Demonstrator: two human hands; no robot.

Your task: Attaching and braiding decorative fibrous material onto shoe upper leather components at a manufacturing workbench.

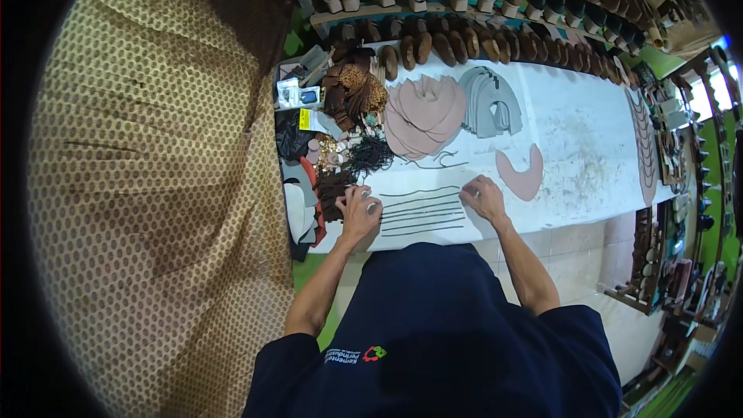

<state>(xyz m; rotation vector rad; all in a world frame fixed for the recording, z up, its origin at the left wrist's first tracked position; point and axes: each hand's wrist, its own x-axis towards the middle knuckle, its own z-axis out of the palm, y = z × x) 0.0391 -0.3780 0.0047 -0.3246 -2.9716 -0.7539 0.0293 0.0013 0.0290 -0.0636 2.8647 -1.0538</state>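
Several thin dark cords (422,214) lie in near-parallel rows across the white tabletop, between my two hands. My left hand (358,213) is at their left ends, fingers curled and thumb bent in, pinching at a cord's end. At the right ends my right hand (485,200) has its fingertips pressed together on a cord end. The fingertips partly hide the cord ends. Beyond the rows are a few loose, bent cord pieces (441,159) and a tangled black heap of cord (371,155). Close by my left hand sits a dark brown bundle of strips (335,190).
Fanned pink pieces (424,116) and a stack of grey U-shaped pieces (492,104) lie farther back. One pink U-shaped piece (520,174) is right of my right hand. Shoe lasts (445,49) line the far edge. A patterned curtain (162,186) hangs at left.
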